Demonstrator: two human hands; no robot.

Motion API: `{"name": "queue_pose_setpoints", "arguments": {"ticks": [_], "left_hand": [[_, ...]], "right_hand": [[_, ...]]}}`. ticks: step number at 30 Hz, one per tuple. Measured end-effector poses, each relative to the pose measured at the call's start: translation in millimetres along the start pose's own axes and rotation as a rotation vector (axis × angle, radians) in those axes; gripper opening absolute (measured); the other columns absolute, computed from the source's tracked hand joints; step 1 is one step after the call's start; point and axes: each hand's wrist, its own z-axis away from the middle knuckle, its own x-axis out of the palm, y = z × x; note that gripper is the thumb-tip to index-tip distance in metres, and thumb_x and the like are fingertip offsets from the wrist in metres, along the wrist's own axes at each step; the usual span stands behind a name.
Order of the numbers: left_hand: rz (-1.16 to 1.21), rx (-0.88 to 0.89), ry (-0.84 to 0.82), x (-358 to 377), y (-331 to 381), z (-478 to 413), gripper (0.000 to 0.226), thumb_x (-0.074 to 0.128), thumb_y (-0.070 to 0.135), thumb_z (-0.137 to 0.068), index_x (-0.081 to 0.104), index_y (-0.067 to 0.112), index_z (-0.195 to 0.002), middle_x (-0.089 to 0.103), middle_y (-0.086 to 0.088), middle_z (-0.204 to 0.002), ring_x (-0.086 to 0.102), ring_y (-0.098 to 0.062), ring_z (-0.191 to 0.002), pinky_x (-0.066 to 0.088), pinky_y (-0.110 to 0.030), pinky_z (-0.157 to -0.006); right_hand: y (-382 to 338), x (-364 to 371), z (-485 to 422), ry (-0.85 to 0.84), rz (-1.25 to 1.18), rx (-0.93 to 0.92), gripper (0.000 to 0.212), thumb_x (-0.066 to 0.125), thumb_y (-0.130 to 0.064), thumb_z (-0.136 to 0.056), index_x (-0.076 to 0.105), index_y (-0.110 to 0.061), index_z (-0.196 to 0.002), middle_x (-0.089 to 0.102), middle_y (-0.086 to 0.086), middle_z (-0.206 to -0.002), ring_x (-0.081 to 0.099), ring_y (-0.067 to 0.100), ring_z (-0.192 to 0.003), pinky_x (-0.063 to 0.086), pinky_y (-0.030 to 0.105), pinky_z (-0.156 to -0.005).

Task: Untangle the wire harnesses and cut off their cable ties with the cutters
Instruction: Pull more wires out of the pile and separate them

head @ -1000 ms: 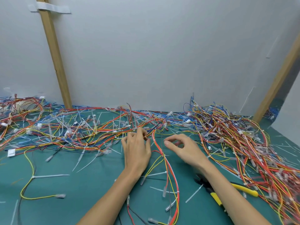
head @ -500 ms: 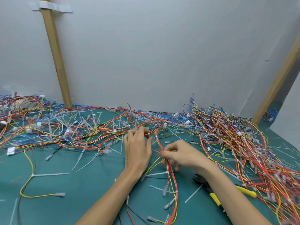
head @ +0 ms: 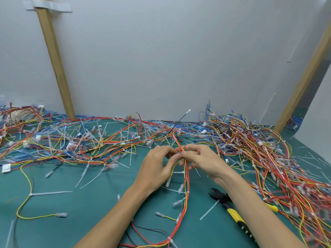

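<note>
View: head cam, looking down at the mat.
L hand [head: 157, 167]: fingers curled; thumb + fingertips pinch the harness [head: 186, 178] mid-mat.
R hand [head: 204, 161]: thumb + index pinch the same harness right beside L hand's fingertips; other fingers curled under.
Harness path: red/orange/yellow bundle from the far heap, thru both pinches, then toward the near edge, curving left under L forearm.
Cable tie [head: 179, 172]: white, sticks out sideways from the harness just below the hands.
Cutters [head: 226, 201]: flat on mat, black head pointing far-left, yellow handles nearer, partly under R forearm; no hand on them.
Loose tie [head: 209, 209]: on mat, just left of the cutters.
L heap [head: 71, 144]: wires + white ties spread over far-left mat.
R heap [head: 265, 154]: denser, runs from wall to near-right edge, close beside R forearm.
Yellow wire [head: 28, 190]: lies apart, near-left.
Edges: mat [head: 93, 217] meets wall [head: 170, 59] at back; 2 leaning posts, left post [head: 55, 65], right post [head: 302, 81].
Open room: bare mat btwn yellow wire and L forearm; narrower strip btwn the forearms.
</note>
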Motion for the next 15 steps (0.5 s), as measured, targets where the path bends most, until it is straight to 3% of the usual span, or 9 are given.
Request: {"name": "queue_pose_setpoints", "arguments": {"ticks": [5, 11, 15], "left_hand": [[0.151, -0.125, -0.031, -3.2, -1.4, -1.9, 0.01, 0.072, 0.032, -0.089, 0.077, 0.027, -0.096, 0.074, 0.019, -0.083, 0.068, 0.002, -0.081, 0.044, -0.008, -0.071], [0.157, -0.147, -0.053, -1.7, -1.1, -3.3, 0.01, 0.072, 0.027, -0.09, 0.079, 0.028, -0.097, 0.075, 0.019, -0.082, 0.067, 0.003, -0.075, 0.041, -0.008, -0.062], [0.127, -0.122, -0.079, -1.0, -0.5, -3.0, 0.011, 0.07, 0.022, -0.091, 0.078, 0.028, -0.096, 0.072, 0.026, -0.079, 0.066, 0.002, -0.072, 0.04, -0.008, -0.061]], "right_hand": [[3.0, -3.4, 1.1, -0.04, -0.03, 0.059, 0.02, 0.049, -0.014, -0.105, 0.061, -0.01, -0.121, 0.075, 0.005, -0.101, 0.071, 0.018, -0.082, 0.051, 0.023, -0.058], [4.2, -3.2, 0.9, -0.045, -0.081, 0.12, 0.023, 0.043, -0.019, -0.108, 0.062, -0.014, -0.12, 0.071, 0.011, -0.114, 0.073, 0.024, -0.084, 0.049, 0.026, -0.057], [2.1, -3.2, 0.8, 0.012, -0.015, 0.159, 0.024, 0.057, -0.036, -0.101, 0.066, -0.02, -0.116, 0.075, 0.005, -0.107, 0.075, 0.029, -0.091, 0.049, 0.026, -0.055]]}}
